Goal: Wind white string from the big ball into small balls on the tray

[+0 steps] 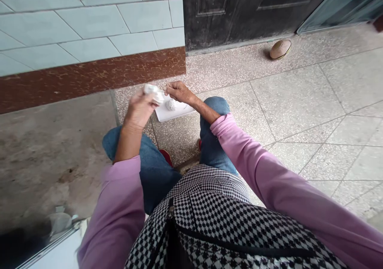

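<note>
My left hand [139, 109] is closed around a small white object [154, 93] with green-tinged marks, blurred, so I cannot tell its kind. My right hand [179, 92] is pinched close beside it. Something thin and pale shows between the fingertips and the white object, too small to name. Below both hands, a white sheet or shallow tray [164, 114] lies on the floor between my feet. On it sits a small whitish, speckled lump [171, 104]. My right hand and wrist hide part of the sheet's far side.
A tiled wall [89, 21] with a brown skirting [98, 72] rises ahead. Right of it is a dark door [239, 13], with a rounded brown object [280, 49] on the floor before it. A glass panel [338, 11] leans at far right. A white-edged thing [54, 253] stands at lower left.
</note>
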Motion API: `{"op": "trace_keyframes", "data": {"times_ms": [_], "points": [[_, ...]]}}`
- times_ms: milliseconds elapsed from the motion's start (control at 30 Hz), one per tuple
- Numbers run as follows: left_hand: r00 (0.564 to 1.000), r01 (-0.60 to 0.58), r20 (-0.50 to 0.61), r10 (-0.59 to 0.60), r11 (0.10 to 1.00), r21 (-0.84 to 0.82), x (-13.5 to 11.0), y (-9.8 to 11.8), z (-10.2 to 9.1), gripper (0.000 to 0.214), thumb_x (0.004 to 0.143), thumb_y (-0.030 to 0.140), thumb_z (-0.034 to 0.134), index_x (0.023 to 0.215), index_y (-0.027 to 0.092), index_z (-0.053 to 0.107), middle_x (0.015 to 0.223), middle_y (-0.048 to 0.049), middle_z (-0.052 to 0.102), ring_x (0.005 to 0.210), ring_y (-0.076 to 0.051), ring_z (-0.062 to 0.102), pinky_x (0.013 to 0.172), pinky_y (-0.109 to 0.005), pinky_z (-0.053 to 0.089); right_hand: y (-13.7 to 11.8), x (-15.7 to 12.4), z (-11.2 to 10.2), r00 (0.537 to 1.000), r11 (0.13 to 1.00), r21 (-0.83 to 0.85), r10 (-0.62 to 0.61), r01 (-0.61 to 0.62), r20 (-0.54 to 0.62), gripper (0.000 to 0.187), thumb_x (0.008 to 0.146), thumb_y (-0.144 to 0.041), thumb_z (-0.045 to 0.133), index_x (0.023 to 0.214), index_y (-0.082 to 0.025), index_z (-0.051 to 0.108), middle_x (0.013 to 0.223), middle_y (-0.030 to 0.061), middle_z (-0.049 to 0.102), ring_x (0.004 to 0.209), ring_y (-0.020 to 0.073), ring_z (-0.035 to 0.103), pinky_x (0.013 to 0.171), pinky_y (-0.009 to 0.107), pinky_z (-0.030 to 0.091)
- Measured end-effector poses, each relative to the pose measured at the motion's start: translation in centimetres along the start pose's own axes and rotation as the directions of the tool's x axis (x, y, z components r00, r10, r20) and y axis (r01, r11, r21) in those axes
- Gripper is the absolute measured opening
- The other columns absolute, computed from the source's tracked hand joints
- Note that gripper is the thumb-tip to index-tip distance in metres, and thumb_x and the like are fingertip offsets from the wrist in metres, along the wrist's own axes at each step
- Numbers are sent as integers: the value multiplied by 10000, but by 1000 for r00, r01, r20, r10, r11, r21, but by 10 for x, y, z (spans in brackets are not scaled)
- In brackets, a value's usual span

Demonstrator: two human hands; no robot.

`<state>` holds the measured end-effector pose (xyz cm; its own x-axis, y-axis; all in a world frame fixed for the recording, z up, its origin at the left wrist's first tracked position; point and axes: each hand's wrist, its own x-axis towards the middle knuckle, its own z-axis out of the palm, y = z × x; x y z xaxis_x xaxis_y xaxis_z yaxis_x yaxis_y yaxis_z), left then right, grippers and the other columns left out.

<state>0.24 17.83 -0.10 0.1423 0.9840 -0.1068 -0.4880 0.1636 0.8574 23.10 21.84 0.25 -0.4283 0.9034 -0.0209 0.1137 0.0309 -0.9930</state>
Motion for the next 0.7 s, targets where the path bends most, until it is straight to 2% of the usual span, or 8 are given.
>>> {"op": "trace_keyframes", "data": {"times_ms": [67, 167, 300, 400, 500, 567, 633, 700], "points": [[983, -154, -124, 139, 980, -124, 3, 15, -13, 396, 903, 278, 1151, 1142, 217, 841, 1280, -118, 926, 1129, -212, 793, 841, -282, 607, 2, -4, -8, 996, 998, 60, -16, 10, 89, 719, 1296, -756, 840, 894, -257, 513, 630, -120, 336, 596, 91, 274, 538, 209, 193], [909, -343, -319, 266, 914, -216, 4, 40, -34, 329, 1087, 357, 1047, 1174, 223, 760, 1247, -84, 890, 1111, -172, 754, 798, -214, 599, 2, -15, -29, 989, 996, 81, 32, -44, 145, 728, 1288, -808, 832, 921, -249, 547, 615, -141, 309, 573, 74, 223, 520, 217, 166], [844, -419, -437, 313, 892, -169, -6, 67, -65, 415, 1135, 444, 1030, 1203, 243, 673, 1187, -19, 822, 1074, -139, 728, 803, -155, 605, -1, -35, -68, 985, 989, 42, 138, -143, 101, 652, 1281, -714, 885, 939, -227, 620, 618, -132, 340, 589, 78, 227, 525, 239, 193], [766, -454, -531, 362, 890, -48, -19, 82, -93, 441, 1120, 522, 1015, 1198, 262, 667, 1257, -27, 820, 1207, -166, 753, 833, -157, 638, -2, -47, -105, 990, 991, 10, 130, -131, 57, 594, 1223, -609, 953, 908, -234, 617, 612, -121, 360, 577, 86, 238, 515, 232, 204], [711, -469, -566, 417, 881, 60, -33, 94, -119, 450, 1091, 561, 999, 1193, 279, 664, 1324, -35, 824, 1379, -195, 765, 926, -188, 700, 1, -59, -148, 993, 993, -53, 105, -107, -51, 529, 1178, -514, 963, 889, -246, 610, 621, -104, 395, 566, 99, 277, 513, 219, 262], [684, -470, -579, 443, 875, 113, -42, 101, -128, 465, 1067, 582, 998, 1187, 289, 658, 1343, -36, 825, 1464, -218, 757, 1014, -242, 735, 6, -68, -174, 981, 982, -141, 100, -123, -164, 503, 1163, -476, 952, 876, -256, 602, 622, -91, 419, 565, 110, 322, 524, 222, 322], [656, -469, -612, 441, 874, 126, -48, 106, -125, 478, 1047, 587, 1012, 1175, 292, 658, 1351, -35, 829, 1490, -239, 749, 1054, -286, 749, 10, -79, -194, 948, 946, -262, 111, -193, -297, 495, 1145, -468, 941, 858, -267, 592, 612, -78, 434, 568, 130, 387, 546, 236, 397], [664, -468, -633, 397, 882, 62, -53, 106, -112, 440, 1053, 527, 1022, 1159, 281, 674, 1332, -29, 834, 1407, -222, 757, 981, -251, 728, 13, -88, -204, 901, 865, -404, 114, -297, -419, 452, 1117, -468, 928, 851, -264, 624, 616, -45, 488, 608, 173, 516, 615, 280, 529]]}}
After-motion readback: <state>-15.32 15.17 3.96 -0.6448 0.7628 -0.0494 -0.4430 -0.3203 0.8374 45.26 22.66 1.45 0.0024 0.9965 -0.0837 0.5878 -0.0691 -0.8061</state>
